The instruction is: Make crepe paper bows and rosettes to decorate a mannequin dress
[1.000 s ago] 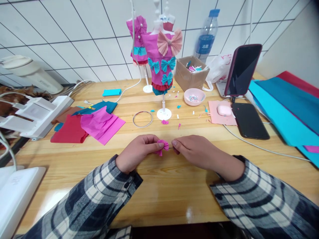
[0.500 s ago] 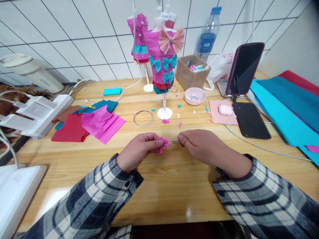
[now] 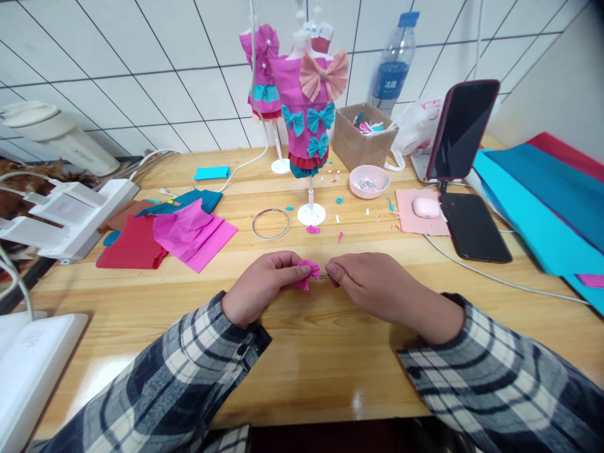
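Note:
My left hand is closed, its thumb and fingers pinching a small gathered piece of magenta crepe paper just above the table. To its right, my right hand is closed in a pinch on a thin wire-like piece. Only a short length shows between the fingertips and the magenta paper. Whether its tip touches the paper I cannot tell. Beyond the hands stands a small white dress form in a magenta paper dress with a pink bow and several turquoise bows.
A metal ring and paper scraps lie ahead of the hands. Folded magenta paper and red paper are at left. A pink bowl, cardboard box, black phone and cable are at right.
My right hand has moved left and slightly down, bringing the wire-like piece up to the magenta paper. My left hand has stayed almost still.

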{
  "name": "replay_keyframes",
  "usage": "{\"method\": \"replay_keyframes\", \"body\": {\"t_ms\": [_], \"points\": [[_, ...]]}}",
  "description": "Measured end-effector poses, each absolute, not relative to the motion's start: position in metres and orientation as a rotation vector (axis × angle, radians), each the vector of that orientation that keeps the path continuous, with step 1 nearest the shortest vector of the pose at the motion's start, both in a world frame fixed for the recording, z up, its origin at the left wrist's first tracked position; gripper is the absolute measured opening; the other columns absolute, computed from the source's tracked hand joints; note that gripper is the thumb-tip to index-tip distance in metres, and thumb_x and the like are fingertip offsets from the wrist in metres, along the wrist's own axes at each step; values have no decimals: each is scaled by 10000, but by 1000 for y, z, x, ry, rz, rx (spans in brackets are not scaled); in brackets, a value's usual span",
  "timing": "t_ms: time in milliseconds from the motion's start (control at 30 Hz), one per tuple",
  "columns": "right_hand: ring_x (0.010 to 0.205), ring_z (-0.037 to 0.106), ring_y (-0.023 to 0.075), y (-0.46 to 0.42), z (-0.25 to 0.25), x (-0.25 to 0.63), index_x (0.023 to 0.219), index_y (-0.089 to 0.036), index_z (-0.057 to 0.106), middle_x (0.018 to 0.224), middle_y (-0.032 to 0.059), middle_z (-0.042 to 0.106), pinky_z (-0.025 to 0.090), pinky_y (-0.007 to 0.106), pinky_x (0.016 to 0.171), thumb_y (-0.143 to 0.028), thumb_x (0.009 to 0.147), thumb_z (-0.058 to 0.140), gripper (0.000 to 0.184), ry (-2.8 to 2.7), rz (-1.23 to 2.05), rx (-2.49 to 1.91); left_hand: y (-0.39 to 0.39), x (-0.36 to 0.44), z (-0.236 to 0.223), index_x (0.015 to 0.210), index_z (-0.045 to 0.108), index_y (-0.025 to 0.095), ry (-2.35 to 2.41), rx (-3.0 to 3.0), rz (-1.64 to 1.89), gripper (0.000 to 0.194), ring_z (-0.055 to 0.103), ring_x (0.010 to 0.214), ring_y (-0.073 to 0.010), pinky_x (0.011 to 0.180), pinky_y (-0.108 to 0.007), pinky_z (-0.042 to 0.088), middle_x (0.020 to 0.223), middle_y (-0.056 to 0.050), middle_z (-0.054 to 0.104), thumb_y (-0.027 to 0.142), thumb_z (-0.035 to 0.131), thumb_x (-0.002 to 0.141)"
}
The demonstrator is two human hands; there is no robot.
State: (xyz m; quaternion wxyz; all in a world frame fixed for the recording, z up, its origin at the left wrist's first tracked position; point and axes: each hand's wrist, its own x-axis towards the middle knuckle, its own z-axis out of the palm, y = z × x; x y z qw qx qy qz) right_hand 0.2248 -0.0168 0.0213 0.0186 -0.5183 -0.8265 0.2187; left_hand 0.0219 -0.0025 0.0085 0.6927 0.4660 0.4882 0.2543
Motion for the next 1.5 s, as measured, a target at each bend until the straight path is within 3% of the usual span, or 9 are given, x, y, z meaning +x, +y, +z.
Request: {"method": "replay_keyframes", "body": {"t_ms": [800, 1500], "points": [[743, 574, 159, -11, 15, 231, 773, -219, 614, 795, 7, 673, 344, 271, 651, -424, 974, 234, 476, -2354, 1032, -1593, -3, 21, 6, 753, 673, 139, 1093, 1039, 578, 228, 541, 673, -109, 704, -243, 407, 692, -7, 638, 358, 729, 730], [728, 562, 170, -12, 15, 227, 749, -215, 599, 781, 16, 661, 317, 279, 625, -423, 967, 228, 478, -2367, 1014, -1629, -3, 22, 7, 763, 667, 141, 1122, 1089, 547, 262, 518, 671, -118, 693, -259, 396, 701, -7, 618, 394, 720, 721]]}}
